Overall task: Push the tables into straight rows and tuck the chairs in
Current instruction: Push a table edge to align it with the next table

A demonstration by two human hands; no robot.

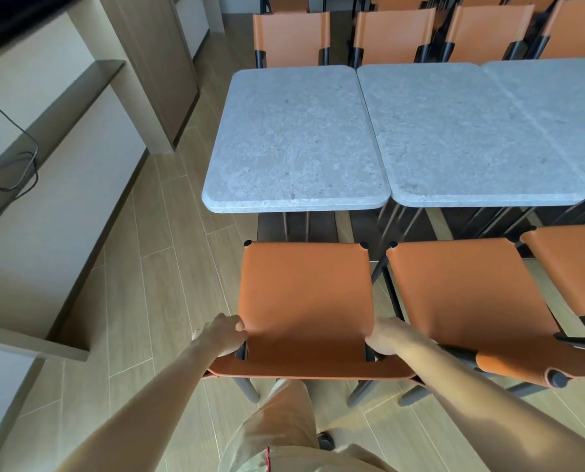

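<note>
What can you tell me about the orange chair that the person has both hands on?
The chair has an orange, leather-looking seat and backrest on a dark frame. It stands upright on the wood-look floor, facing the leftmost grey stone-look table, pulled out with its seat not yet under the top. The left hand and right hand each grip a side of the backrest. A matching chair stands close on its right.

Wood-plank floor (168, 253) carries three grey stone tabletops (294, 137) butted edge to edge in a row, orange chairs (306, 294) standing along both long sides.
</note>
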